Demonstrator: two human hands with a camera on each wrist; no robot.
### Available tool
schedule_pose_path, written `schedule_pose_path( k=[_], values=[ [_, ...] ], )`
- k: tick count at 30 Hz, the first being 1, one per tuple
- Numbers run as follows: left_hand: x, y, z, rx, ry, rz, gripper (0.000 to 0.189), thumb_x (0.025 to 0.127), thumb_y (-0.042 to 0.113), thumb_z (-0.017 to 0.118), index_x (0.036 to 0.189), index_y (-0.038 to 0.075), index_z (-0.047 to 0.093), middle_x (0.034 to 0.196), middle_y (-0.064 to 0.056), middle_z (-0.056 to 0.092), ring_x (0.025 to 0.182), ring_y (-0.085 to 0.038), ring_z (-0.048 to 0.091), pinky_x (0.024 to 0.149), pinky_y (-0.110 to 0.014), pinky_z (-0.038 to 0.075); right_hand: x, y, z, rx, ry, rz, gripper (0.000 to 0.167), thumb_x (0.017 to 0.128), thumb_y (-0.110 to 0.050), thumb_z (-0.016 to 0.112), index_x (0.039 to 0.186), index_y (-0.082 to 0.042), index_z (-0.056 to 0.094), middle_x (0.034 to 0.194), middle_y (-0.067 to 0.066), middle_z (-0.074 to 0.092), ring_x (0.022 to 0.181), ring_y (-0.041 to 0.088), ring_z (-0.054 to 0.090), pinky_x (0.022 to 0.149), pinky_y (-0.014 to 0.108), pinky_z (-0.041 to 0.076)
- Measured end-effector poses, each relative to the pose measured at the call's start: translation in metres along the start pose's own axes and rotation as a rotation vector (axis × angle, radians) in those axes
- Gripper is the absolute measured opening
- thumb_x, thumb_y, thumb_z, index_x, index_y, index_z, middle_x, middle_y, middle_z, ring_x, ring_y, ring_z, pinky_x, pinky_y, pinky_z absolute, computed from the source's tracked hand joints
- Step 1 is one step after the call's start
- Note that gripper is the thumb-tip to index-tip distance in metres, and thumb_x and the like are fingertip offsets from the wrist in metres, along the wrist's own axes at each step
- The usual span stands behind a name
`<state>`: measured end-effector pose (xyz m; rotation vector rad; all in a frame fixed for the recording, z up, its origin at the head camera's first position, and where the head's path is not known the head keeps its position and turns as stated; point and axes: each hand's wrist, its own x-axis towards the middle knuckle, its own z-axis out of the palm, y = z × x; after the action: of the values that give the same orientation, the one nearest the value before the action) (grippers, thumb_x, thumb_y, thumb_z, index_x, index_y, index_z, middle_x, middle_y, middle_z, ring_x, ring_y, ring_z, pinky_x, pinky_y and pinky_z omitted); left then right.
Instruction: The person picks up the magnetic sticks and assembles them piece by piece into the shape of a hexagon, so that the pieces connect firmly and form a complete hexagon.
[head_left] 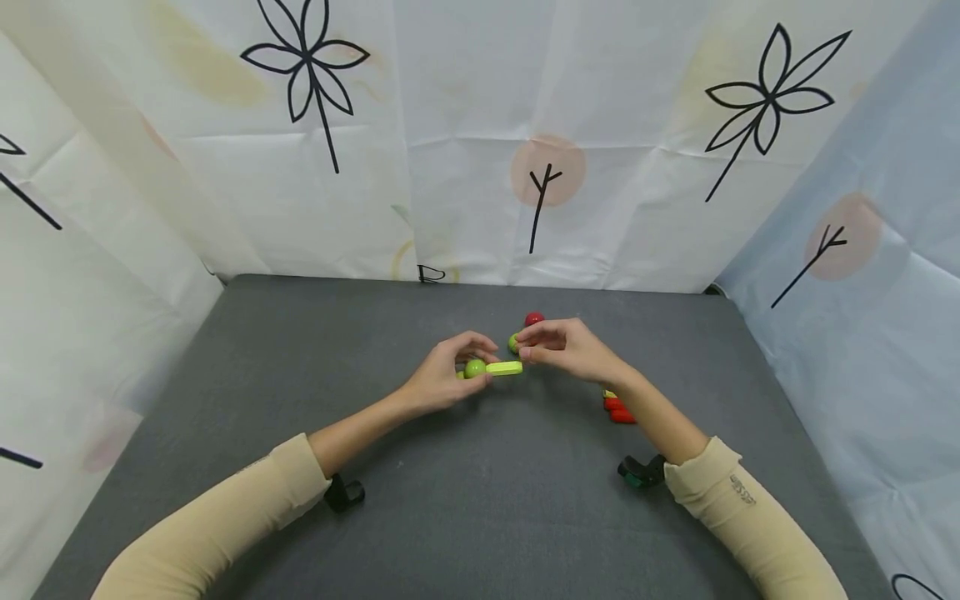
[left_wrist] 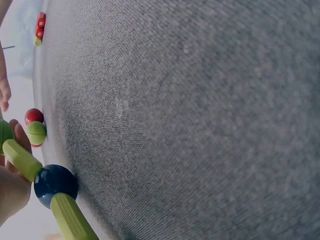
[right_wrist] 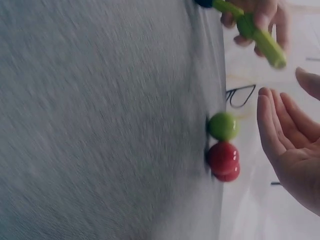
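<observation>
Chain (head_left: pixel 506 367) of lime sticks (left_wrist: pixel 74 217), one green ball (head_left: pixel 476 368) and one blue ball (left_wrist: pixel 55 185) is over the table (head_left: pixel 450 517), in the left hand (head_left: pixel 442 375) — its fingers are curled around it at the green ball. Right hand (head_left: pixel 573 348) has its fingers partly opened, with nothing in them, near the chain's free end. One loose ball (right_wrist: pixel 222 126), also green, and two red balls (right_wrist: pixel 223 158) rest together on the table — red sticks (head_left: pixel 621 414) lie near the right forearm (head_left: pixel 660 414).

Grey cloth-covered table (head_left: pixel 487 500) here, and on it a glossy green ball (right_wrist: pixel 223 126) beside two shiny red balls (right_wrist: pixel 223 157)! Over right, red rods (head_left: pixel 622 414) lie by a yellow-green rod (head_left: pixel 610 393)
</observation>
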<state>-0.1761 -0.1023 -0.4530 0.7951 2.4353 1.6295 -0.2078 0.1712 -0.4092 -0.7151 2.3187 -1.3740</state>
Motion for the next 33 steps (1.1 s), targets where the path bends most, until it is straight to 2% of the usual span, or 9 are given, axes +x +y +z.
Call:
schedule_pose_path(
  k=[5, 9, 13, 15, 18, 21, 25, 29, 33],
  values=[
    [-0.001, 0.000, -0.001, -0.017, -0.011, 0.012, 0.040, 0.096, -0.005, 0.074, 0.134, -0.006, 0.062, 0.123, -0.016, 0.080, 0.117, -0.031, 0.076, 0.098, -0.033, 0.057, 0.015, 0.009, -0.008, -0.070, -0.001, 0.019, 0.049, 0.102, -0.009, 0.075, 0.146, 0.006, 0.062, 0.146, 0.025, 0.067, 0.118, 0.037, 0.077, 0.093, 0.038, 0.064],
    [-0.002, -0.001, -0.001, -0.022, -0.021, -0.004, 0.041, 0.096, -0.005, 0.074, 0.135, -0.004, 0.062, 0.125, -0.015, 0.080, 0.118, -0.031, 0.075, 0.096, -0.027, 0.054, 0.027, 0.014, -0.009, -0.147, -0.023, 0.047, 0.052, 0.100, -0.009, 0.077, 0.147, 0.007, 0.061, 0.142, 0.027, 0.068, 0.096, 0.036, 0.078, 0.078, 0.035, 0.063],
    [-0.002, -0.001, -0.001, -0.022, -0.024, -0.011, 0.041, 0.096, -0.003, 0.075, 0.135, -0.003, 0.062, 0.125, -0.015, 0.080, 0.119, -0.030, 0.075, 0.099, -0.028, 0.055, 0.035, 0.019, -0.008, -0.208, -0.044, 0.074, 0.048, 0.100, -0.013, 0.079, 0.143, 0.003, 0.066, 0.136, 0.024, 0.072, 0.075, 0.032, 0.074, 0.064, 0.030, 0.058],
    [-0.002, 0.000, -0.001, -0.030, -0.024, -0.010, 0.041, 0.096, -0.003, 0.076, 0.135, -0.004, 0.062, 0.125, -0.016, 0.080, 0.119, -0.030, 0.075, 0.100, -0.029, 0.055, 0.037, 0.020, -0.007, -0.225, -0.040, 0.081, 0.044, 0.099, -0.013, 0.080, 0.140, 0.001, 0.069, 0.134, 0.021, 0.074, 0.070, 0.027, 0.072, 0.060, 0.029, 0.056],
    [-0.002, 0.001, -0.001, -0.040, -0.019, -0.009, 0.042, 0.096, -0.004, 0.076, 0.135, -0.006, 0.062, 0.125, -0.017, 0.079, 0.119, -0.031, 0.075, 0.101, -0.029, 0.056, 0.036, 0.021, -0.006, -0.236, -0.026, 0.089, 0.040, 0.097, -0.012, 0.082, 0.135, -0.003, 0.072, 0.129, 0.018, 0.076, 0.066, 0.020, 0.070, 0.057, 0.029, 0.054],
    [-0.002, 0.001, -0.001, -0.041, -0.011, -0.009, 0.042, 0.096, -0.005, 0.076, 0.135, -0.006, 0.062, 0.125, -0.017, 0.080, 0.119, -0.032, 0.075, 0.100, -0.028, 0.056, 0.034, 0.022, -0.004, -0.239, -0.029, 0.098, 0.038, 0.096, -0.011, 0.083, 0.132, -0.006, 0.074, 0.109, 0.015, 0.081, 0.062, 0.016, 0.067, 0.056, 0.028, 0.051],
    [-0.002, 0.000, -0.001, -0.040, -0.010, -0.006, 0.042, 0.096, -0.005, 0.076, 0.135, -0.006, 0.061, 0.125, -0.017, 0.079, 0.119, -0.032, 0.075, 0.100, -0.027, 0.055, 0.030, 0.025, -0.001, -0.229, -0.058, 0.099, 0.038, 0.095, -0.011, 0.084, 0.131, -0.006, 0.074, 0.087, 0.013, 0.078, 0.056, 0.013, 0.063, 0.053, 0.027, 0.049],
    [-0.003, -0.001, -0.002, -0.048, -0.013, -0.003, 0.043, 0.095, -0.005, 0.076, 0.135, -0.007, 0.061, 0.126, -0.017, 0.079, 0.120, -0.033, 0.075, 0.100, -0.027, 0.054, 0.024, 0.026, -0.001, -0.211, -0.094, 0.092, 0.039, 0.095, -0.011, 0.084, 0.132, -0.005, 0.074, 0.090, 0.014, 0.078, 0.054, 0.013, 0.059, 0.051, 0.027, 0.049],
    [-0.003, -0.001, -0.002, -0.051, -0.012, -0.005, 0.043, 0.095, -0.004, 0.076, 0.135, -0.006, 0.062, 0.126, -0.017, 0.079, 0.120, -0.033, 0.075, 0.098, -0.027, 0.054, 0.016, 0.026, 0.002, -0.197, -0.122, 0.094, 0.038, 0.096, -0.012, 0.084, 0.132, -0.006, 0.073, 0.084, 0.013, 0.077, 0.050, 0.011, 0.056, 0.049, 0.027, 0.048]
  ],
)
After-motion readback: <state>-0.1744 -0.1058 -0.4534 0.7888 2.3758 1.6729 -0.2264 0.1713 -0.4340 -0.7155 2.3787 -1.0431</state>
